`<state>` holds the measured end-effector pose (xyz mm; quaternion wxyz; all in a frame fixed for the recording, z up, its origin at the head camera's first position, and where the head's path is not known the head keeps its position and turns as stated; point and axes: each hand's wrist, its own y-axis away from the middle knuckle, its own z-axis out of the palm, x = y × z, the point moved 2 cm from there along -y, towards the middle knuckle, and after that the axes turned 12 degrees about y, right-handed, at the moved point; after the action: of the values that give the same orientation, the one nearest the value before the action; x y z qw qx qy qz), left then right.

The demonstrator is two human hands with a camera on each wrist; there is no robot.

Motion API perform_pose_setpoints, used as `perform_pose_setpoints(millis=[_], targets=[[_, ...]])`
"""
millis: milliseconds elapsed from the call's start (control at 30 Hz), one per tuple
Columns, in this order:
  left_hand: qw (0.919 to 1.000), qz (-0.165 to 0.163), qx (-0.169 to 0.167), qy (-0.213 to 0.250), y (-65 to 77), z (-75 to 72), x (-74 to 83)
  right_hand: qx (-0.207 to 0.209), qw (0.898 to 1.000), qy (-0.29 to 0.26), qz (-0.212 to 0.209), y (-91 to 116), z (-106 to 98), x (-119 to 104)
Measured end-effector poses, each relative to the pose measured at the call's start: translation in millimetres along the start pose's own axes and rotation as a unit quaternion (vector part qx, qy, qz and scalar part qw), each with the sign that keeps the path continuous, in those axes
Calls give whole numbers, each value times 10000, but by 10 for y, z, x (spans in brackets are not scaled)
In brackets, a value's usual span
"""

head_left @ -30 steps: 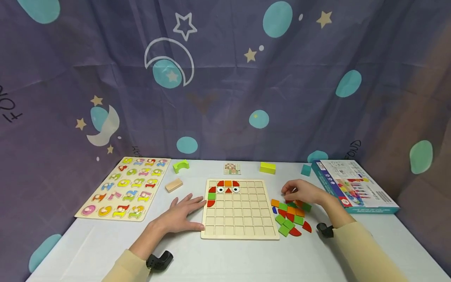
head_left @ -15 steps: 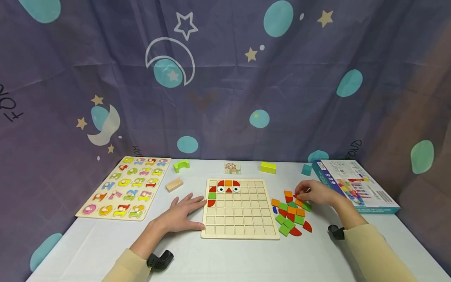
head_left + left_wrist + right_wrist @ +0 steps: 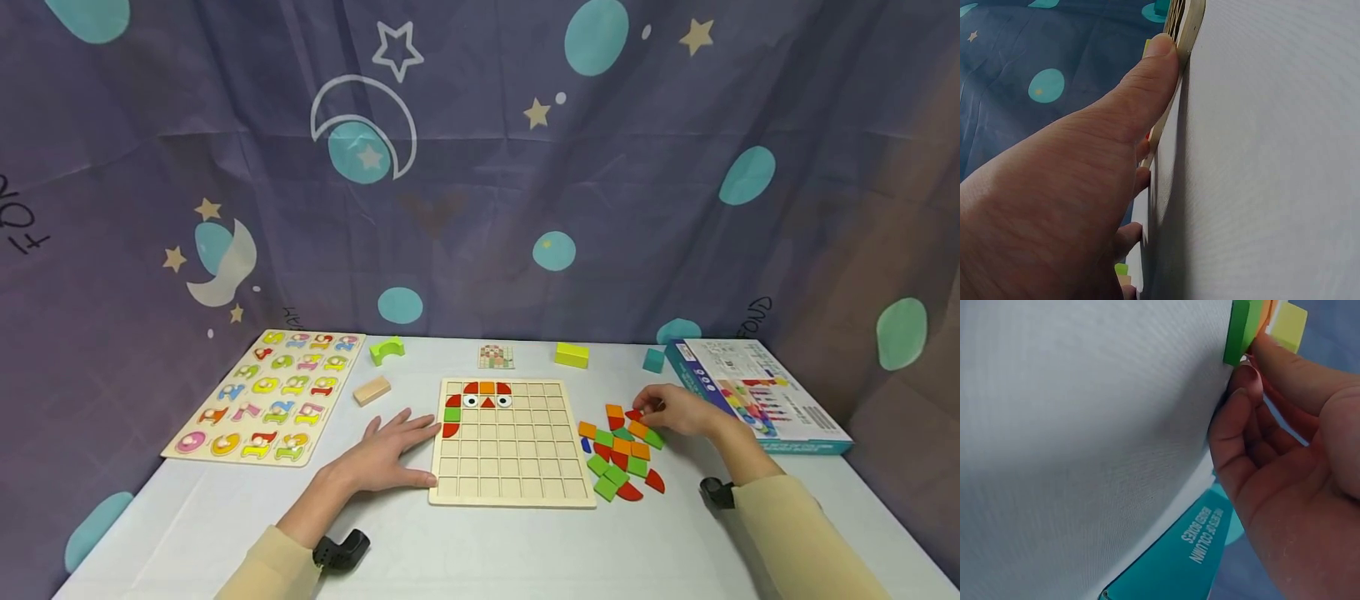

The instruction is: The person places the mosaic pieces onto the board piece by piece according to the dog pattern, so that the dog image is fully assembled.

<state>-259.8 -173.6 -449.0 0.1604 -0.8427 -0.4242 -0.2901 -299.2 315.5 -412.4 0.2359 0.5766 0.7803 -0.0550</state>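
My left hand (image 3: 390, 454) lies at the left edge of the wooden grid board (image 3: 517, 467), fingers spread. In the left wrist view, the thumb (image 3: 1147, 81) touches the board's rim. On the board, red, orange and green pieces and two eye tiles (image 3: 470, 402) fill some upper-left cells. My right hand (image 3: 671, 410) is at the far right of a loose heap of coloured pieces (image 3: 621, 448), fingers curled. Its thumb and index finger pinch a red piece (image 3: 634, 414), mostly hidden by the fingers. Beside the fingertips, a green square (image 3: 1239, 328) shows in the right wrist view.
A number puzzle board (image 3: 266, 400) lies at the left, a boxed set (image 3: 757, 396) at the right. Along the back are a green arch block (image 3: 387, 351), a pattern card (image 3: 497, 357), a yellow block (image 3: 572, 355) and a teal block (image 3: 653, 361). A plain wooden block (image 3: 372, 391) lies nearer.
My right hand has moved right across the back of the heap, uncovering an orange and a red piece, and is now at another red piece. My left hand stays at the board.
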Motion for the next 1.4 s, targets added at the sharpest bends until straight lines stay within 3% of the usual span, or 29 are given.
perform_pose_setpoints(millis=[300, 533, 800, 1400], targets=[[10000, -11, -31, -10, -8, -2, 5, 290, 9995, 12, -126, -18, 45, -14], [10000, 4, -5, -31, -4, -4, 7, 439, 9985, -296, -146, -45, 23, -106], [10000, -15, -3, -9, -1, -5, 1, 561, 9977, -222, -323, -169, -7, -371], [9999, -97, 7, 28, 7, 6, -5, 428, 9908, -638, -1118, -530, 249, -1041]])
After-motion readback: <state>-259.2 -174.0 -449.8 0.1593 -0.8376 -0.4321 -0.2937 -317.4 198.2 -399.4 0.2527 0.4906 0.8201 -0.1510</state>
